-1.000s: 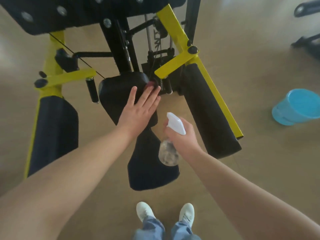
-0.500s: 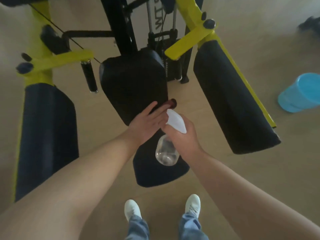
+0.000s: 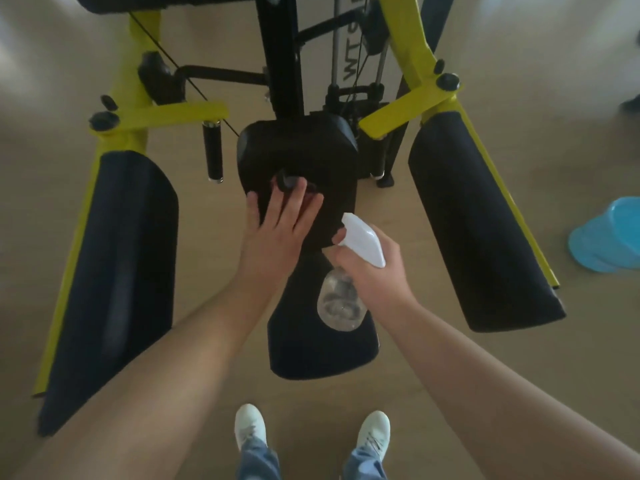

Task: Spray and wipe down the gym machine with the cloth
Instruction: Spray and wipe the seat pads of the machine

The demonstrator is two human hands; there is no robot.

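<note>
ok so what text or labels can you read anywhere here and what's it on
"WT": black letters running sideways on the white panel at the back of the black and yellow gym machine.
Letters after it: crossed by a cable and blurred, unreadable.
No print visible on the clear spray bottle with white head.

Floor (image 3: 519,393): smooth tan surface, looks like vinyl or wood, soft glare patches top left and top right. Gym machine (image 3: 280,64) stands on it mid-frame; the only contact I can actually see is a small black foot (image 3: 385,181) under the weight-stack rods. Blue plastic bucket (image 3: 609,244) sits on the floor to the right, well apart from the machine, partly cut off by the frame edge. Two white sneakers (image 3: 250,426) planted near the bottom centre, toes toward the machine. Dark object (image 3: 630,103) at the far right edge, too blurred to identify.
</note>
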